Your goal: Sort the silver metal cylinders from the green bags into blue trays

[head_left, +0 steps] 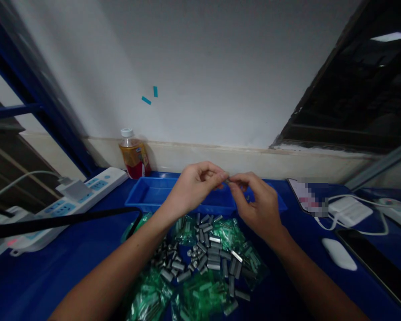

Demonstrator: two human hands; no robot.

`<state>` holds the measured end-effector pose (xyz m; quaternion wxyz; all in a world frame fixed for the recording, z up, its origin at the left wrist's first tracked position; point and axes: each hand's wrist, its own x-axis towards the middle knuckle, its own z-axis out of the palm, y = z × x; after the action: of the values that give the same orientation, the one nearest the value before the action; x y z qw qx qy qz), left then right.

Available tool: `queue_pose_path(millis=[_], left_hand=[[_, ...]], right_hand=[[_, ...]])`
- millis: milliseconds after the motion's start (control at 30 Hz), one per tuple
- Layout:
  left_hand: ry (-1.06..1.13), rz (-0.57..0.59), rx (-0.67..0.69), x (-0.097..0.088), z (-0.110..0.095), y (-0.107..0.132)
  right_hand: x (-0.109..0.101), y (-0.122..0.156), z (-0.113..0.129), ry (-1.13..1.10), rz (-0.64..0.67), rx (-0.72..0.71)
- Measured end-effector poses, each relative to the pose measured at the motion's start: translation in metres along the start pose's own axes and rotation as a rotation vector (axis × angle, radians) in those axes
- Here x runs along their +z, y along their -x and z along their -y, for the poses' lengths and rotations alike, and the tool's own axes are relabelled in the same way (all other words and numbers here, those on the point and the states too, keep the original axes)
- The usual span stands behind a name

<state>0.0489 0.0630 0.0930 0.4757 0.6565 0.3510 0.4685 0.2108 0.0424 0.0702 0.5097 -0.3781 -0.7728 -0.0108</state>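
My left hand (pixel 198 183) and my right hand (pixel 259 203) meet above a blue plastic tray (pixel 150 206). The fingertips of both are pinched around one small greyish metal piece (pixel 227 179), mostly covered by the fingers; its exact kind is too small to tell. On the table below my wrists lies a loose heap of silver metal standoffs (pixel 214 258). To their left is a pile of small screws (pixel 169 256). Clear bags of green pieces (pixel 203 294) surround the metal parts, with another green bag (pixel 149 292) partly beneath my left forearm.
A drink bottle (pixel 132 156) stands behind the tray by the wall. Power strips (pixel 53 211) with cables line the left side. On the right are a phone (pixel 300 196), a white charger (pixel 350 210), a white case (pixel 339 254) and a dark phone (pixel 374 263).
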Motion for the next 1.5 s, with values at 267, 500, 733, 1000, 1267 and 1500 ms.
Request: queue_pose_path(millis=[267, 500, 733, 1000, 1267, 1500], left_hand=[[-0.234, 0.032, 0.090, -0.002, 0.003, 0.001], [-1.072, 0.332, 0.218, -0.001, -0.005, 0.018], [-1.162, 0.924, 0.031, 0.035, 0.006, 0.045], [-1.280, 0.892, 0.080, 0.048, 0.024, 0.045], [-1.295, 0.867, 0.007, 0.052, 0.021, 0.042], [-1.281, 0.961, 0.017, 0.053, 0.021, 0.043]], right_hand=[[0.006, 0.001, -0.001, 0.026, 0.007, 0.011], [0.009, -0.002, -0.035, 0.203, 0.340, 0.189], [-0.024, -0.005, -0.075, 0.336, 0.781, 0.474], [-0.027, -0.002, -0.104, 0.313, 0.702, 0.603], [0.048, -0.011, -0.066, 0.241, 0.733, 0.249], [0.099, -0.031, -0.040, 0.461, 1.004, 0.131]])
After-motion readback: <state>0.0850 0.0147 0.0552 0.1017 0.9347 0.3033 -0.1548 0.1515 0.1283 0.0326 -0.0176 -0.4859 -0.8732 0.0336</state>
